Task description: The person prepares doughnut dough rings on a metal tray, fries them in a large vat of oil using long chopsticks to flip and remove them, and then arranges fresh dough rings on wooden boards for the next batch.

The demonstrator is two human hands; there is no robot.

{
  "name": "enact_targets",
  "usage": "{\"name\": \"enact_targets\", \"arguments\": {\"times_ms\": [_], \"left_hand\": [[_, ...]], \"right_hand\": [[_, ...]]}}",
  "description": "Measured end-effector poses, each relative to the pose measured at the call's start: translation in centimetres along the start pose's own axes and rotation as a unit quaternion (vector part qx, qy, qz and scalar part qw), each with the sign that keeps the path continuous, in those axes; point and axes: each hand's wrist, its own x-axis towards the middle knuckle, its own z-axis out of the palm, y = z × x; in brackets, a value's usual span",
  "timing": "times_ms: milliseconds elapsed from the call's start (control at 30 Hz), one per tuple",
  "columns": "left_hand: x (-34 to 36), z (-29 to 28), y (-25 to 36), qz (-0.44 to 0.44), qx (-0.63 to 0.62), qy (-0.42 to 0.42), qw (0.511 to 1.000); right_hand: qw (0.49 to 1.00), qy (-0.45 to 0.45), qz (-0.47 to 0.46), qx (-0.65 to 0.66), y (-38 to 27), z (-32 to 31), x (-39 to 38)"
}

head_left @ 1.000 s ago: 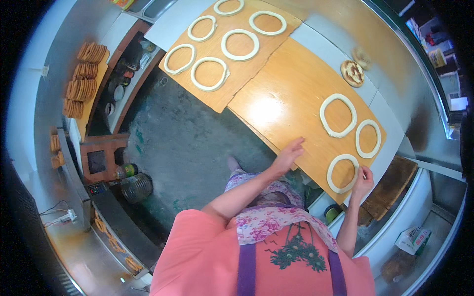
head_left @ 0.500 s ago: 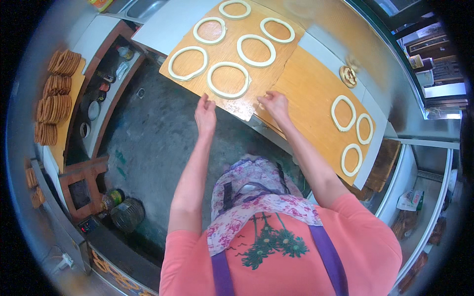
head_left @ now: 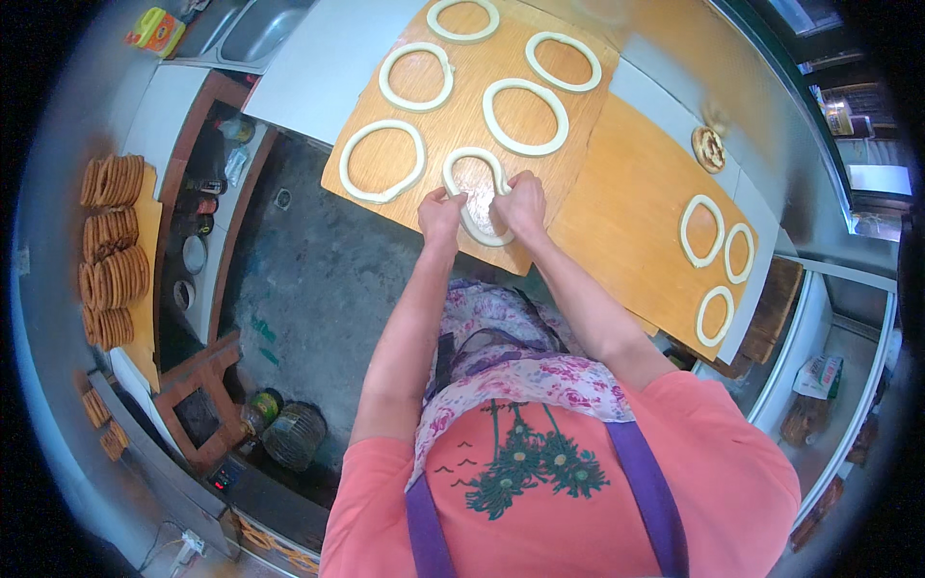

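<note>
Both my hands grip a pale dough ring [head_left: 472,152] at the near edge of a wooden board [head_left: 434,120]. My left hand [head_left: 440,220] pinches its left side, and my right hand [head_left: 521,206] is closed on its right side. Between them the ring is squeezed narrower and bent inward on the right; my fingers hide parts of it. Several other dough rings lie flat on the same board, the closest being a wide dough ring [head_left: 421,154] left of my hands. On the second wooden board [head_left: 626,217], to the right, lie three smaller rings, including one dough ring [head_left: 685,231].
Stacks of brown rings [head_left: 116,275] stand on a plank at far left. Beyond the board are a metal sink [head_left: 265,31] and a yellow container [head_left: 157,32]. A coiled brown item [head_left: 708,149] sits behind the right board. Dark floor [head_left: 299,260] lies below the boards' near edge.
My hands have moved forward from the board's edge onto the nearest dough ring and closed on its two sides. That ring has gone from a wide oval to a narrower, bent shape.
</note>
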Motion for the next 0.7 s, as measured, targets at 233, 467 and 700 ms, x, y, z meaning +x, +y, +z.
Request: {"name": "enact_targets", "arguments": {"times_ms": [233,467,700], "left_hand": [[-0.6,0.1,5.9,0.037,0.225,0.024,0.973],[1.7,-1.6,7.7,-0.003,-0.065,-0.22,0.973],[1.2,-4.2,7.6,0.374,0.15,-0.254,0.879]], "right_hand": [[0.889,-0.191,0.191,0.371,3.3,-1.0,2.7],[0.881,-0.141,0.088,0.443,-0.3,-7.8,1.8],[0.949,-0.006,-0.268,0.166,3.9,-8.3,-1.4]]}}
